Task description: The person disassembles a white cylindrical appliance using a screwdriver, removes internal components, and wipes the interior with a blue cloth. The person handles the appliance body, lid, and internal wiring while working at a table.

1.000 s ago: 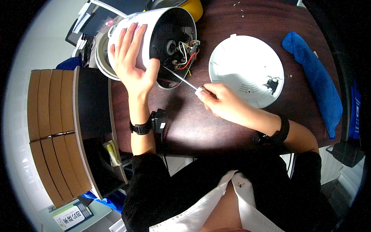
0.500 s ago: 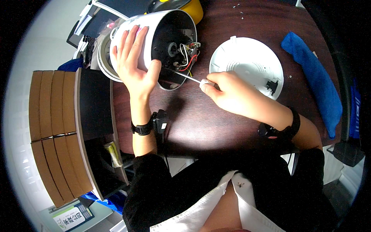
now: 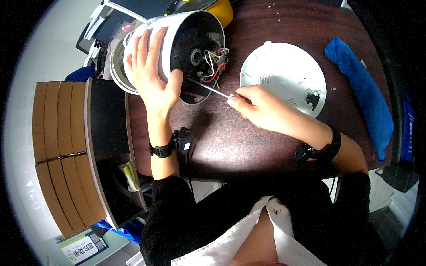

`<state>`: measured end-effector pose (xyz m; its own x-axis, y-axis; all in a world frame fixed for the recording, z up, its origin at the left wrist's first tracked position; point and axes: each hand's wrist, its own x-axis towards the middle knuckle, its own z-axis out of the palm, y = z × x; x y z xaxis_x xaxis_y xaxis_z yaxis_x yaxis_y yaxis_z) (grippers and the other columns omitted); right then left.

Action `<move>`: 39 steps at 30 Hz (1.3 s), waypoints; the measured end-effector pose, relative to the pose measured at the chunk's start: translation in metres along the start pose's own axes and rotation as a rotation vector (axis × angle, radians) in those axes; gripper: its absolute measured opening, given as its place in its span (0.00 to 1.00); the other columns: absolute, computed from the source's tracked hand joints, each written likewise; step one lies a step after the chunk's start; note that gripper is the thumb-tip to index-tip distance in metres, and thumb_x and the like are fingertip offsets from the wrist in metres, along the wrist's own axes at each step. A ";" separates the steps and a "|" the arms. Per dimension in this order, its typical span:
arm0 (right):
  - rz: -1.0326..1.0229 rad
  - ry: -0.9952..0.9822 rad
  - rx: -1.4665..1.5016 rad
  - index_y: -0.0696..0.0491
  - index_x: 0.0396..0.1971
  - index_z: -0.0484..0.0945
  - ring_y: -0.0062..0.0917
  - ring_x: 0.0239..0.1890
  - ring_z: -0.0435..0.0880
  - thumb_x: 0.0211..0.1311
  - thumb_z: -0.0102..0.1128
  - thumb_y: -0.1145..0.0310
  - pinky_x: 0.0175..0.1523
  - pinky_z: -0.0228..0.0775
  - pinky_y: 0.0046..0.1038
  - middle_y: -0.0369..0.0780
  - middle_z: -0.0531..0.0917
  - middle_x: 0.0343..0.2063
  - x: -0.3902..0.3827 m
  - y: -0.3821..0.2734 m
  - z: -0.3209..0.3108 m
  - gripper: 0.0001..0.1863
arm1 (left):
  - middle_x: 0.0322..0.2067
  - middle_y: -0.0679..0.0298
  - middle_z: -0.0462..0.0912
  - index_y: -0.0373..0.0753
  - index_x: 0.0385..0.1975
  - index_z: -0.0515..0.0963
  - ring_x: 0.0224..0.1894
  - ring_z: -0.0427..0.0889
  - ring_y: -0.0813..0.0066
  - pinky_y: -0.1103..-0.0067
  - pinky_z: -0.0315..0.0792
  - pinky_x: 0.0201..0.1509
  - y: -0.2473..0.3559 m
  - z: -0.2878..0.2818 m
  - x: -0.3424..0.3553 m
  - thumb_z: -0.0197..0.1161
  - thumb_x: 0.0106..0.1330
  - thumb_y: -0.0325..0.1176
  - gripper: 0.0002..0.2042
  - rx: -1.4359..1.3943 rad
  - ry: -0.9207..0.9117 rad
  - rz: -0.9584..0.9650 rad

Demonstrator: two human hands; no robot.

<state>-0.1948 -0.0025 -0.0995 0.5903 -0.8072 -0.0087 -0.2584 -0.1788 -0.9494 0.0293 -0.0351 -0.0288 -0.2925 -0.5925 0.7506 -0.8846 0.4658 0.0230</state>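
A white cylindrical appliance body (image 3: 155,24) lies on its side, its dark open bottom showing loose white, red and yellow wires (image 3: 215,66). My left hand (image 3: 153,84) grips it, fingers spread over the side and thumb at the rim. My right hand (image 3: 262,108) is closed on the handle of a screwdriver (image 3: 211,88), whose thin shaft reaches into the lower part of the opening; the tip is not clearly visible. A round white plastic cover (image 3: 284,66), with vents and a black fitting, lies just beyond my right hand, partly behind it.
A yellow pot (image 3: 222,13) and a pale round container (image 3: 117,71) sit behind the appliance. A blue cloth (image 3: 364,102) lies at the right, small screws (image 3: 278,20) at the back of the dark wooden table (image 3: 222,150). Cardboard boxes (image 3: 57,186) and black shelving (image 3: 106,119) stand left.
Over the last second my right hand moved up and slightly right with the screwdriver, tilting its shaft flatter. My left hand and the appliance shifted only slightly.
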 end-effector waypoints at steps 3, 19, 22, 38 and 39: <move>0.008 -0.003 -0.026 0.59 0.19 0.73 0.37 0.16 0.76 0.62 0.53 0.59 0.26 0.65 0.38 0.49 0.75 0.14 0.002 -0.004 -0.005 0.19 | 0.54 0.50 0.70 0.45 0.52 0.74 0.60 0.63 0.51 0.63 0.47 0.65 0.001 0.001 0.000 0.53 0.34 0.36 0.34 -0.036 0.015 -0.018; -0.040 0.092 -0.301 0.60 0.20 0.77 0.41 0.22 0.81 0.58 0.57 0.61 0.30 0.71 0.38 0.50 0.78 0.16 0.000 -0.020 -0.011 0.17 | 0.54 0.50 0.71 0.42 0.51 0.75 0.61 0.62 0.53 0.63 0.46 0.67 0.002 0.005 0.000 0.51 0.35 0.34 0.33 -0.097 0.014 -0.046; -0.154 0.164 -0.399 0.60 0.19 0.76 0.41 0.18 0.79 0.59 0.56 0.61 0.25 0.71 0.36 0.49 0.77 0.15 -0.002 -0.014 -0.007 0.17 | 0.54 0.50 0.71 0.42 0.51 0.75 0.61 0.62 0.53 0.63 0.46 0.67 0.002 0.005 0.001 0.51 0.35 0.34 0.33 -0.104 0.014 -0.052; 0.170 -0.147 0.193 0.56 0.27 0.73 0.11 0.11 0.64 0.67 0.49 0.59 0.14 0.56 0.18 0.30 0.69 0.13 0.004 0.003 -0.003 0.16 | 0.54 0.49 0.70 0.42 0.51 0.75 0.61 0.63 0.53 0.64 0.46 0.67 0.004 0.002 0.001 0.52 0.35 0.34 0.33 -0.098 0.008 -0.072; 0.159 -0.136 0.180 0.56 0.26 0.73 0.12 0.11 0.64 0.67 0.49 0.59 0.15 0.56 0.19 0.29 0.69 0.13 0.004 0.004 -0.003 0.16 | 0.54 0.49 0.70 0.42 0.51 0.75 0.60 0.63 0.53 0.64 0.46 0.67 0.005 0.003 0.001 0.52 0.36 0.34 0.33 -0.102 0.007 -0.072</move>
<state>-0.1954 -0.0083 -0.1023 0.6538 -0.7317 -0.1929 -0.2236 0.0567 -0.9730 0.0237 -0.0355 -0.0293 -0.2268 -0.6221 0.7494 -0.8616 0.4869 0.1435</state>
